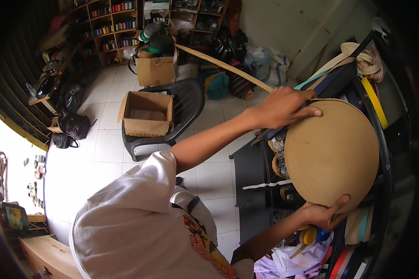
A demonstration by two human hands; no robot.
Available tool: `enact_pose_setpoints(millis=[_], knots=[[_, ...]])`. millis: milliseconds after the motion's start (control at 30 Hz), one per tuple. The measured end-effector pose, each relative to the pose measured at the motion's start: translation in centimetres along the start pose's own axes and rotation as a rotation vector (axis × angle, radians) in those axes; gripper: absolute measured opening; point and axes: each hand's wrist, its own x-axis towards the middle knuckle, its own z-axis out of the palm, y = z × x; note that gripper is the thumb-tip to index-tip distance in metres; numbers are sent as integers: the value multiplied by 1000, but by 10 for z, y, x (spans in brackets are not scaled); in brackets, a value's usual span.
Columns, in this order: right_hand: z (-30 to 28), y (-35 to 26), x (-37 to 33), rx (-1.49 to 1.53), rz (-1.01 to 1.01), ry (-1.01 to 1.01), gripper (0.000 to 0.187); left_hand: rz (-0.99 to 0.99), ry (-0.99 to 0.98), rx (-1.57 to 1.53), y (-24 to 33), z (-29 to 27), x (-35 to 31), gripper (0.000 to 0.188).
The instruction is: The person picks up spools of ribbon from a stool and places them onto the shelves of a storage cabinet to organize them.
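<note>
Between my two hands is a large flat roll of tan webbing, wound in tight rings, its round face toward me. My left hand grips the far edge, with the thumb laid on the face and the other fingers partly hidden. From beside that hand a tan webbing strip runs off to the far left, toward a cardboard box. Under the near edge my right hand supports the roll, its thumb up against the face; the remaining fingers are mostly behind it.
A dark rack holding coloured webbing rolls stands at the right. To the left, an open carton sits on a black plastic chair. Behind it is a taller cardboard box with rolls on top. Shelves of thread spools line the back.
</note>
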Motion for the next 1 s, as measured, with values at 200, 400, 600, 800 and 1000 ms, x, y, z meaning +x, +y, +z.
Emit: enact_pose_setpoints(millis=[200, 400, 600, 800, 1000], knots=[[40, 21, -25, 44, -39, 8, 65, 206, 238, -281, -16, -1, 33, 51], [45, 57, -11, -18, 63, -424, 69, 396, 282, -109, -41, -24, 68, 50], [79, 65, 37, -373, -110, -779, 65, 517, 52, 1, -59, -33, 92, 49], [108, 71, 17, -275, -86, -660, 62, 304, -47, 0, -100, -36, 101, 45], [106, 65, 12, -192, -119, -335, 54, 158, -31, -250, -138, -23, 101, 38]])
